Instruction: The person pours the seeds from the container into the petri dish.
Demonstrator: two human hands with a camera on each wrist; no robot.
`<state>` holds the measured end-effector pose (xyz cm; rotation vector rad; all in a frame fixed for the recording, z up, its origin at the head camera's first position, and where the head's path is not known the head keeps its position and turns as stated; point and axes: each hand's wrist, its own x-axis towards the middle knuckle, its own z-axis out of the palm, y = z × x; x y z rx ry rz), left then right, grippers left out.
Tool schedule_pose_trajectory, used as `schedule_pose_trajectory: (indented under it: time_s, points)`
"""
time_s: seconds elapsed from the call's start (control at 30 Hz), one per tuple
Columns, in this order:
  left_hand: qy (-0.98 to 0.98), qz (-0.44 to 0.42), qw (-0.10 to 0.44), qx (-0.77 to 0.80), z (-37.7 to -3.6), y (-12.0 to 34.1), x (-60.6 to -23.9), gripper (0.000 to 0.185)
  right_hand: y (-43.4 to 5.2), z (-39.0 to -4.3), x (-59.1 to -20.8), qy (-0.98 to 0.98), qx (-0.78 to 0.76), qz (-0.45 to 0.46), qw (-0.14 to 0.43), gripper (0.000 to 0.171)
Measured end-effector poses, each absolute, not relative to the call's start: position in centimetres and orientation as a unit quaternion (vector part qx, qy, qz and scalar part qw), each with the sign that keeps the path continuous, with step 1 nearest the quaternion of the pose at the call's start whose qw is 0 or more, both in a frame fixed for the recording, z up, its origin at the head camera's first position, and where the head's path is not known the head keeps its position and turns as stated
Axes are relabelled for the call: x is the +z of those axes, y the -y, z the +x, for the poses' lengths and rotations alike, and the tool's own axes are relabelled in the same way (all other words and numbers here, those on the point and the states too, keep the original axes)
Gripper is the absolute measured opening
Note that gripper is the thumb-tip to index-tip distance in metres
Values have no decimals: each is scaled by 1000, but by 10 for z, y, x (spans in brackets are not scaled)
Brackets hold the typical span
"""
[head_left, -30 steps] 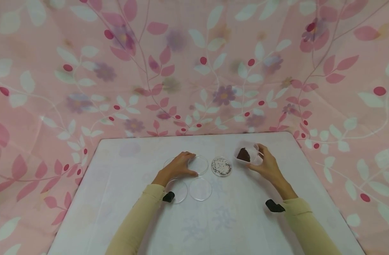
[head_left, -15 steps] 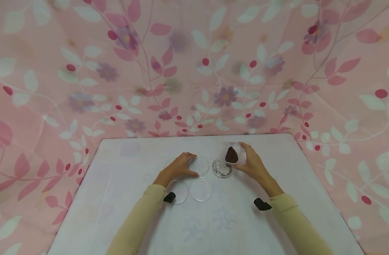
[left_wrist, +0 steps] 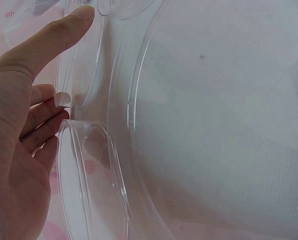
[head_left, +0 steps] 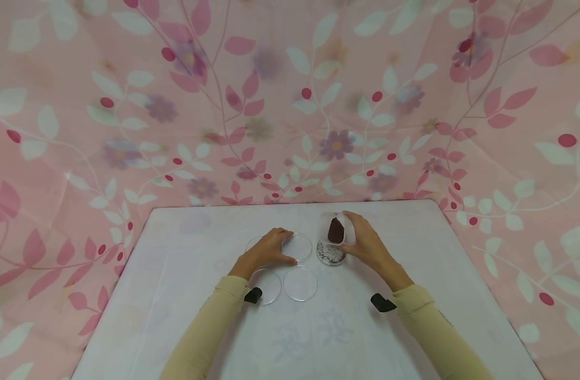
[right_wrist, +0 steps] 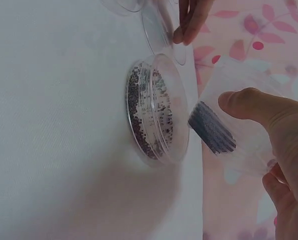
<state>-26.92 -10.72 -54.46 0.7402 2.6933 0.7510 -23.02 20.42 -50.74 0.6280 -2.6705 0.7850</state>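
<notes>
My right hand (head_left: pixel 365 240) grips a clear plastic container (right_wrist: pixel 239 82) by its sides. Small dark beads (right_wrist: pixel 212 129) are heaped in its lower corner, and it tilts over a round petri dish (right_wrist: pixel 156 110). White and dark beads lie mixed in that dish, the dark ones thick along one side. The container covers the dish's far part in the head view. My left hand (head_left: pixel 267 248) spans an empty clear petri dish (head_left: pixel 298 247), thumb (left_wrist: pixel 71 27) and fingers at its edge.
Two more clear round dishes, a near left one (head_left: pixel 269 287) and a near middle one (head_left: pixel 301 283), lie on the white-covered table (head_left: pixel 176 316). Another shows partly behind my left hand. A pink floral cloth (head_left: pixel 290 105) hangs behind the table.
My right hand has moved left with the container, bringing it over the beaded dish and tilting it further. More dark beads show in the dish. My left hand stays where it was.
</notes>
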Motion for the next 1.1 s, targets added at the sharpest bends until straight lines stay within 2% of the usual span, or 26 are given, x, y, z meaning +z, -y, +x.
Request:
schedule_pose_trajectory:
  time_s: [0.57, 0.9, 1.1]
  points:
    - [-927, 255, 119, 249, -268, 108, -542, 90, -169, -235, -500, 931, 191, 273, 145, 101]
    - [-929, 254, 120, 239, -269, 106, -544, 90, -158, -235, -499, 940, 141, 281, 135, 98]
    - [-928, 257, 117, 242, -269, 107, -544, 90, -156, -236, -501, 930, 120, 306, 167, 98]
